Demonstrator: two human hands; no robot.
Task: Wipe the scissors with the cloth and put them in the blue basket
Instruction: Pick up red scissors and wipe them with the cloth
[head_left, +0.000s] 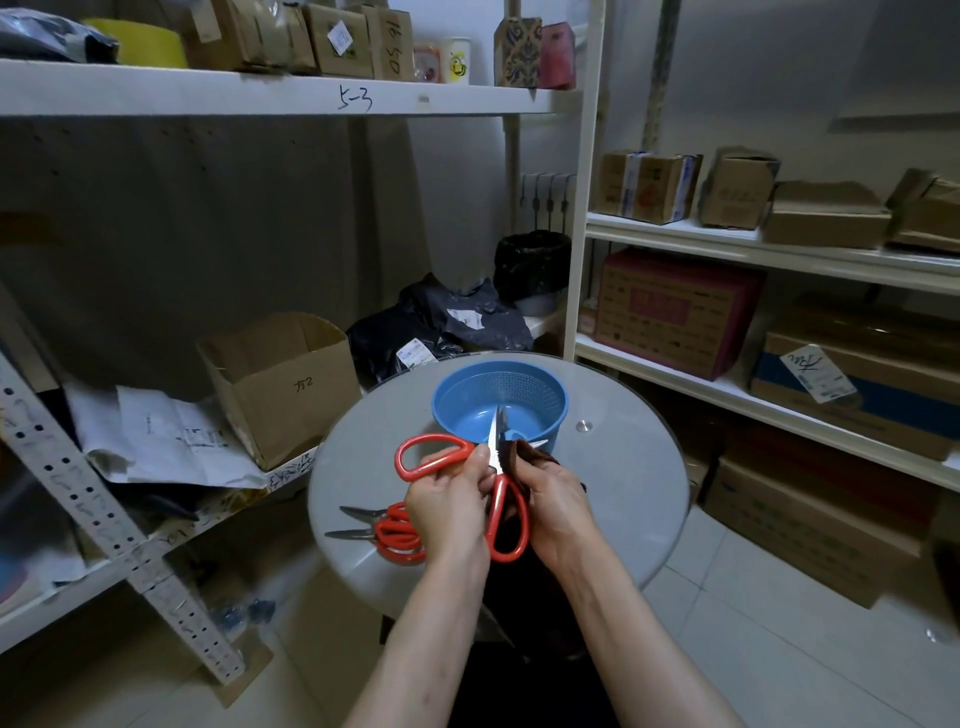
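Red-handled scissors (431, 457) are spread wide open above the round glass table (623, 483), one blade pointing up over the blue basket (540, 387). My left hand (447, 509) grips them near the pivot. My right hand (553, 506) holds a dark brown cloth (524, 454) against the other blade, whose tip pokes out to the right. More red-handled scissors (384, 530) lie on the table at the left, partly hidden by my left hand. The basket's inside looks bare apart from what the raised blade hides.
A cardboard box (280, 384) and loose papers (161, 436) sit on the low shelf at left. Dark plastic parcels (441, 322) lie behind the table. White shelves (727, 364) with cartons stand at right. Tiled floor (753, 649) surrounds the table.
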